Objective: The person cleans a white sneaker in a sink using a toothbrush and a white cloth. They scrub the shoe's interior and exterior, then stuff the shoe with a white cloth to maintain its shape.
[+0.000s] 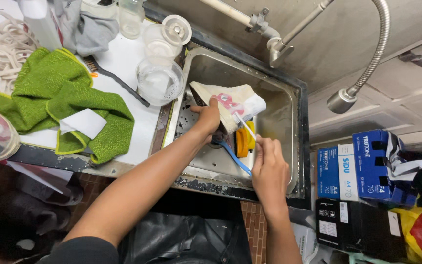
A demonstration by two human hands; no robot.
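Two hands scrub at frame centre: left hand grips a cream canvas sneaker over the steel sink, right hand closed around a white toothbrush, rinsing likely next.

White shoe tilted over sink, toothbrush against it

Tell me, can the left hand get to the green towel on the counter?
Probably not right now. The left hand is busy gripping the shoe over the sink. The green towel lies uncovered nearby on the counter, so once it lets go, the way looks free.
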